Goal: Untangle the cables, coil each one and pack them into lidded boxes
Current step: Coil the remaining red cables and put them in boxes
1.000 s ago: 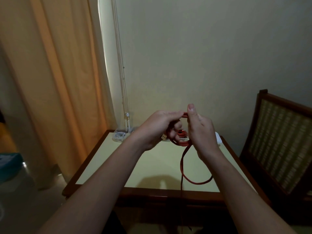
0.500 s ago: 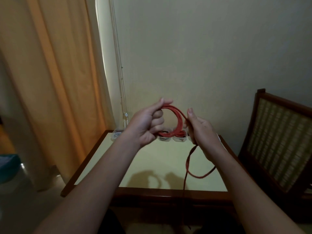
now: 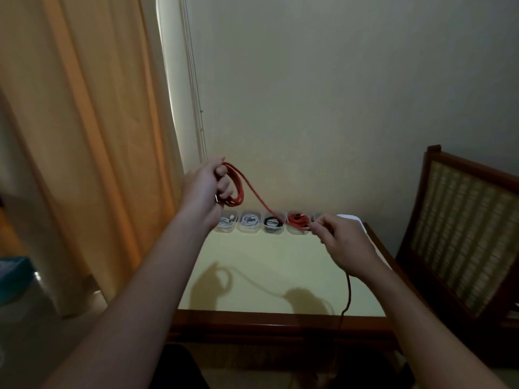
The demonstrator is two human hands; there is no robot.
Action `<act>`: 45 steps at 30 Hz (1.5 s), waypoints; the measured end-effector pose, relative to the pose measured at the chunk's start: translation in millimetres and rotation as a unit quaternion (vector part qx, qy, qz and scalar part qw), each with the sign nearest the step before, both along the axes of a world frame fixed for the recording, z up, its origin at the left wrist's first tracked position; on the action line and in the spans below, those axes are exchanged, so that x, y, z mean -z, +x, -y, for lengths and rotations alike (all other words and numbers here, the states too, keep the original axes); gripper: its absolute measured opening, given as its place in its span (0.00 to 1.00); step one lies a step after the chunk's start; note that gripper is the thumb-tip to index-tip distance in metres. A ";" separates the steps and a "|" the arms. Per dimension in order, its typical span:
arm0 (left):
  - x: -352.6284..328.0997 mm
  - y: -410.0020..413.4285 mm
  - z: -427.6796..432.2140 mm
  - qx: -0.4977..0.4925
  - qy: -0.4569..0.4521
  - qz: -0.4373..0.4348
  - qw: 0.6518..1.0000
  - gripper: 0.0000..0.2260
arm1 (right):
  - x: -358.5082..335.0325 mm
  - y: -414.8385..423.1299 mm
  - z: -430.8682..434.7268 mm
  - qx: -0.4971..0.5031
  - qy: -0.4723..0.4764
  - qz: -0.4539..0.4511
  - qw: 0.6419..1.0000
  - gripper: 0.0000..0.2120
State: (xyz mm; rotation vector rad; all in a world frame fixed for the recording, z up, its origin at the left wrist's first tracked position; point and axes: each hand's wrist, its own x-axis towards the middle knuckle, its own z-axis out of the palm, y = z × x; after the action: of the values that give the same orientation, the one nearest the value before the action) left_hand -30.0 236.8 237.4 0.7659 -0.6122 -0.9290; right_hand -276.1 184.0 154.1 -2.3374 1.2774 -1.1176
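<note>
Red marks the item under work in the head view, the only view I have. The red cable (image 3: 254, 192) is part-coiled: several loops hang from the left hand (image 3: 206, 189), whose fingers are curled through and around the bundle, held up above the table (image 3: 266, 265). One strand runs taut from the coil down to the right hand (image 3: 341, 242), which pinches it between thumb and fingertips. The free length drops from under that hand and over the table's front edge, out of sight.

Four clear boxes (image 3: 247, 231) stand in a row at the table's far edge against the wall, each holding a coiled cable: two white, one black, one red. I see no lids on them. A white object sits just right of the row; I cannot tell what it is.

Assessment: coiling is in progress and packing of this cable is not yet begun. To do it well, I would bring the right hand up to lay each new loop the same size as those held, let the cable slide through the pinch so no twist builds, and hold the left grip firm so the loops do not spring apart.
</note>
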 end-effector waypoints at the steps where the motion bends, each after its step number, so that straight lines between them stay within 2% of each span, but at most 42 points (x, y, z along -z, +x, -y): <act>1: 2.6 -7.2 0.3 -0.032 0.005 0.084 0.996 0.06 | -2.2 5.1 -2.3 -0.011 -0.015 -0.020 1.000 0.12; 4: 13.7 -29.4 0.3 -0.049 0.009 0.280 0.959 0.10 | -11.9 20.9 -11.7 -0.057 -0.048 -0.052 0.996 0.12; 6: 25.0 -40.8 4.0 -0.023 0.015 0.357 0.934 0.15 | -19.2 29.0 -16.1 -0.090 -0.062 -0.027 0.994 0.13; 9: 34.6 -50.8 1.5 0.010 0.051 0.471 0.881 0.14 | -28.0 36.5 -15.4 -0.106 -0.076 0.036 0.991 0.15; 10: 36.6 -51.3 0.0 0.046 0.064 0.468 0.880 0.12 | -30.2 37.5 -14.2 -0.106 -0.081 0.047 0.990 0.15; 12: 34.6 -54.2 -5.0 0.144 0.093 0.399 0.901 0.08 | -31.6 37.9 -12.4 -0.101 -0.079 0.059 0.990 0.15; 14: 29.5 -55.4 -8.2 0.212 0.113 0.339 0.909 0.10 | -30.6 38.4 -13.1 -0.100 -0.061 0.077 0.990 0.14; 17: 27.2 -53.6 -7.8 0.236 0.128 0.289 0.919 0.13 | -25.6 39.8 -14.1 -0.084 -0.105 0.079 0.988 0.14; 18: 27.7 -51.6 -8.1 0.232 0.129 0.277 0.923 0.12 | -23.3 39.1 -12.0 -0.064 -0.133 0.072 0.986 0.13; 20: 28.2 -46.8 -8.4 0.228 0.122 0.254 0.932 0.02 | -19.5 34.2 -7.0 -0.006 -0.173 0.051 0.984 0.11; 21: 30.0 -43.7 -7.2 0.225 0.118 0.242 0.936 0.06 | -17.6 30.6 -5.6 0.016 -0.170 0.048 0.984 0.11; 23: 32.2 -37.2 -3.2 0.215 0.120 0.213 0.945 0.11 | -14.6 23.5 -7.5 0.024 -0.099 0.079 0.992 0.12; 27: 29.8 -31.9 -2.5 0.222 0.108 0.178 0.953 0.09 | -6.0 15.3 -14.7 -0.044 0.146 0.150 0.977 0.12; 31: 28.6 -29.1 -3.5 0.218 0.096 0.174 0.956 0.10 | 3.9 7.4 -14.0 -0.091 0.180 0.124 0.972 0.12; 35: 31.0 -23.3 -0.3 0.183 0.098 0.151 0.966 0.10 | 6.0 2.1 -16.9 -0.110 0.174 0.154 0.966 0.03; 37: 33.8 -21.1 0.8 0.162 0.101 0.167 0.967 0.10 | 4.9 1.2 -16.9 -0.103 0.156 0.148 0.971 0.03; 39: 35.7 -20.5 -0.8 0.117 0.103 0.262 0.953 0.09 | 2.7 2.0 -16.6 -0.092 0.136 0.139 0.977 0.03; 41: 36.1 -23.0 -6.2 0.068 0.086 0.383 0.917 0.07 | -0.5 4.1 -17.9 -0.086 0.126 0.156 0.976 0.03; 45: 39.7 -28.6 -10.1 0.047 0.059 0.521 0.850 0.08 | -7.2 5.9 -20.1 -0.066 0.094 0.175 0.978 0.03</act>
State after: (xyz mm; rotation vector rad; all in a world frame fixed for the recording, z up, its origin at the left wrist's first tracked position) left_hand -58.7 246.9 197.8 1.3652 -1.5625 -0.5714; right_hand -270.2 204.0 161.4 -1.9495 1.0341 -1.2364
